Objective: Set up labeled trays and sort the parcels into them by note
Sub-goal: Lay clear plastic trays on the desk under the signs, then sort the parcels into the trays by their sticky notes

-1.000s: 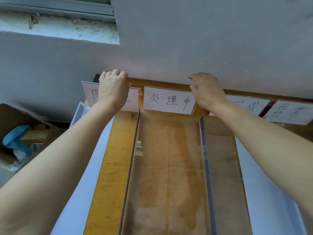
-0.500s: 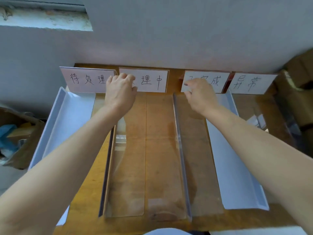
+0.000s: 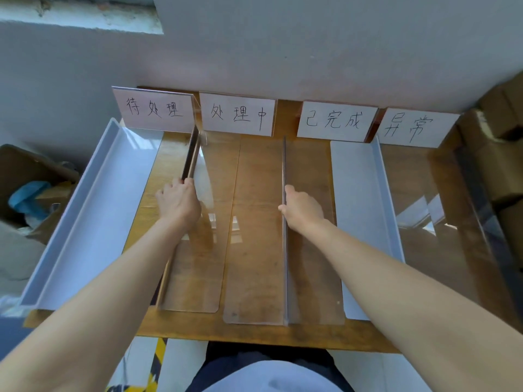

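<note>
**A:** Both hands are down on the clear trays. The left hand (image 3: 178, 202) has its fingers curled over the top edge of the upright side of the left clear tray (image 3: 195, 278), knuckles up.

**B:** And the right hand (image 3: 302, 207)?

**A:** It's gripping the upright side of the middle clear tray (image 3: 254, 278). The thumb shows on the left face and the rest of the hand is on the right face.

**B:** How do those two trays lie?

**A:** Long and narrow, flat on the table (image 3: 254, 333), sides standing upright. The long axis runs from the person away to the grey wall (image 3: 283, 52). The middle one runs straight. The left one is skewed, with its near end swung left and its far end angled right.

**B:** Where do they point?

**A:** At a row of label cards standing along the far edge. The left tray's side ends between the first card (image 3: 154, 110) and the second card (image 3: 237, 114). The middle tray's side aims at the gap before the third card (image 3: 335, 121).

**B:** Anything outside them?

**A:** The left white tray (image 3: 85, 216) hangs over the table's left edge. The right white tray (image 3: 362, 222) lies just beside the right hand. A far-right clear tray (image 3: 441, 236) sits below the fourth card (image 3: 416, 128). All of them lie lengthwise the same way.
</note>
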### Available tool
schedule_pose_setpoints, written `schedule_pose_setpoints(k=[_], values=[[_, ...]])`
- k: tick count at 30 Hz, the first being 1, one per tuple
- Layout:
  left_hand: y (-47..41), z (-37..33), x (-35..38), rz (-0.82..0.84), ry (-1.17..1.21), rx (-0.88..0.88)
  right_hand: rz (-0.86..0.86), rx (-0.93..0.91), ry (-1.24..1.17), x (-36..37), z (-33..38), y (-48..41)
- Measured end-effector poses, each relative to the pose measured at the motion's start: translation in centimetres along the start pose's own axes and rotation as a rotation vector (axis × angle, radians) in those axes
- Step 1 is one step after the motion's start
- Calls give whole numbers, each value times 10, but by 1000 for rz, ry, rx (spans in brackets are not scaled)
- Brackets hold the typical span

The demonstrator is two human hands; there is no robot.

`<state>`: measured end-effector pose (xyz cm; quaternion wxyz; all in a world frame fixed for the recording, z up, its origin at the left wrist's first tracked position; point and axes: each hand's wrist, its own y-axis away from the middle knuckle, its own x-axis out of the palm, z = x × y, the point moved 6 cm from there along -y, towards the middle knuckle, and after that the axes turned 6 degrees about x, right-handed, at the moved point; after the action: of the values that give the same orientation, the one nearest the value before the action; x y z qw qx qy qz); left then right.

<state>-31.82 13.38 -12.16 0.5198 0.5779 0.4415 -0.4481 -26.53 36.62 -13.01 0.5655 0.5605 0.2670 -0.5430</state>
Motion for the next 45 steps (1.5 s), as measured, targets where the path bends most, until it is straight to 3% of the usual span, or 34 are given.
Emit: schedule_pose_setpoints(k=[6, 10, 17, 25, 36, 45], values=[[11, -32, -31, -112, 54, 67, -110, -36, 37, -49, -20, 8], [23, -87, -55, -160, 119, 201, -174, -58, 88, -94, -46, 23], [72, -189, -126, -408, 184, 476, -445, -148, 260, -183, -88, 63], [127, -250, -201, -668, 119, 671, -638, -179, 343, -263, -116, 123], [216, -257, -258, -935, 67, 890, -882, -215, 367, -294, -95, 229], [276, -291, -267, -972, 119, 1051, -1018, -83, 398, -296, -121, 303]])
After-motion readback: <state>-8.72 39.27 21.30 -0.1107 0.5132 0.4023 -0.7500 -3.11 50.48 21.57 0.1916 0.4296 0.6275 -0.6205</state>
